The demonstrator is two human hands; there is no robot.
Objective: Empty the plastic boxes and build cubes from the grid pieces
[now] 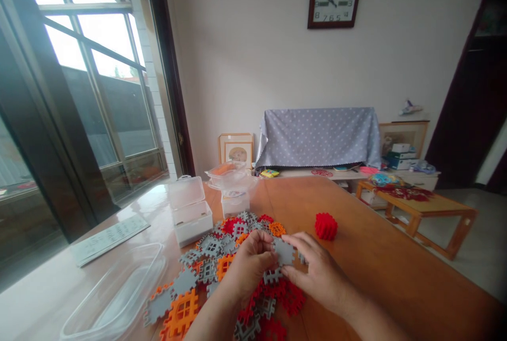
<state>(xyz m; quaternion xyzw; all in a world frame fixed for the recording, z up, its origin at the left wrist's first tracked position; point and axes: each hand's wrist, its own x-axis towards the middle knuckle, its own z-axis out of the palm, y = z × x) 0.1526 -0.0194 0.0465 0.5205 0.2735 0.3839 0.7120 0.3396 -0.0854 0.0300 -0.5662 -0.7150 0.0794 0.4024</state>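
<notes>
A flat grey interlocking plastic tile [284,251] with notched edges is held up between my two hands. My left hand [251,262] pinches its left side, fingers curled. At the tile's right side, my right hand [317,267] grips with thumb below and fingers above. Part of another grey piece shows by the right fingers; whether it is joined on, I cannot tell. Beneath my hands spreads a pile of notched tiles: grey ones [185,281], orange window-shaped ones [181,313] and red ones [292,299]. A red assembled block [326,226] stands apart to the right.
On the table's left lie a clear plastic tub [114,293] and a printed pad [111,238]. A white box with raised lid [193,225] and stacked clear containers [233,201] stand behind the pile. A low wooden table [431,209] is on the right.
</notes>
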